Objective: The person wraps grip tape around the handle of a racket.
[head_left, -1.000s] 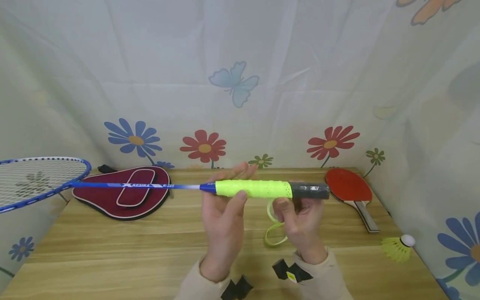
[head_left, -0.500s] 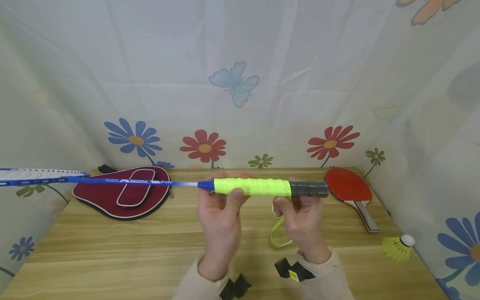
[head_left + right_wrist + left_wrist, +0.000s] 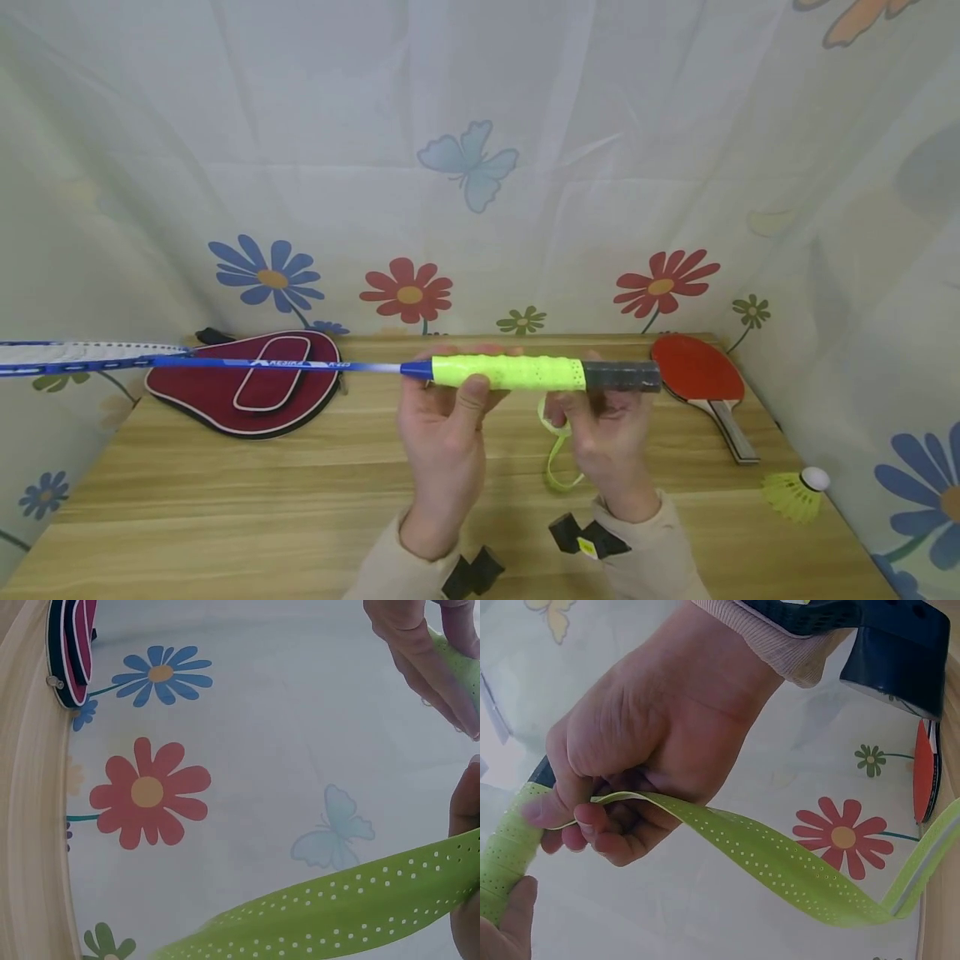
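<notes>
A blue and white badminton racket [image 3: 367, 367] is held level above the table, its strung head at the far left and nearly edge-on. Neon-yellow perforated grip tape [image 3: 517, 374] wraps the handle from the blue cone; the black butt end [image 3: 626, 377] is bare. My left hand [image 3: 442, 458] holds the wrapped handle, thumb on the near side. Below the edge of the wrap, my right hand [image 3: 615, 450] pinches the loose tape [image 3: 757, 851], which hangs down in a curl. The left wrist view shows this pinch; the right wrist view catches the right fingers only at its edge.
A maroon paddle case [image 3: 187, 392] lies at the table's back left. At the right are a red table tennis paddle [image 3: 697, 371] and a yellow shuttlecock [image 3: 795, 496]. A flower-print curtain [image 3: 480, 250] stands behind the wooden table [image 3: 225, 517].
The racket has turned about its length, so its head went from face showing to nearly edge-on. The loose tape's hanging curl has shifted. Both hands keep their places on handle and tape.
</notes>
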Tool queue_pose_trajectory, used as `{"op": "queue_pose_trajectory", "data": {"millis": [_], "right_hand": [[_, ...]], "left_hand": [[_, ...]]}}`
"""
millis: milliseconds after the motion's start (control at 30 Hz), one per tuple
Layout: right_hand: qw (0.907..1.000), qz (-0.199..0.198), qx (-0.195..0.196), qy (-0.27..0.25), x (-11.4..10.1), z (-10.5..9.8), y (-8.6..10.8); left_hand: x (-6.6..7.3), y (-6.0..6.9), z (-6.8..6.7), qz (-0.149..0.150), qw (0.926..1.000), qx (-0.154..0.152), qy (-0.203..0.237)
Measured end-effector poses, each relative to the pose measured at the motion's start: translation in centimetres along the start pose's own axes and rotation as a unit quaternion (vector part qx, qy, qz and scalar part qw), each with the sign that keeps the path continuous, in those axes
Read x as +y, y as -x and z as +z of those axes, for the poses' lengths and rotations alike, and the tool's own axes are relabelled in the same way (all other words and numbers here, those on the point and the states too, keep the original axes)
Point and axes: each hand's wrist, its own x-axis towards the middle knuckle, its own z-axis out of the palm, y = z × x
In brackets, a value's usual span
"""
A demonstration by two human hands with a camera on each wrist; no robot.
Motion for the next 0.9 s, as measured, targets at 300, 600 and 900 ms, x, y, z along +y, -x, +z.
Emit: {"op": "queue_pose_trajectory", "data": {"millis": [300, 600, 900], "right_hand": [[0.9994, 0.032, -0.013, -0.009, 0.08, 0.17, 0.36], [0.9979, 0.036, -0.021, -0.049, -0.06, 0.05, 0.36], [0.9985, 0.04, -0.012, -0.036, -0.24, 0.08, 0.35]], "left_hand": [[0.26, -0.05, -0.14, -0.017, 0.997, 0.039, -0.065], [0.37, -0.21, -0.1, -0.031, 0.9957, 0.051, -0.071], [0.44, -0.44, -0.08, -0.025, 0.999, -0.013, -0.035]]}}
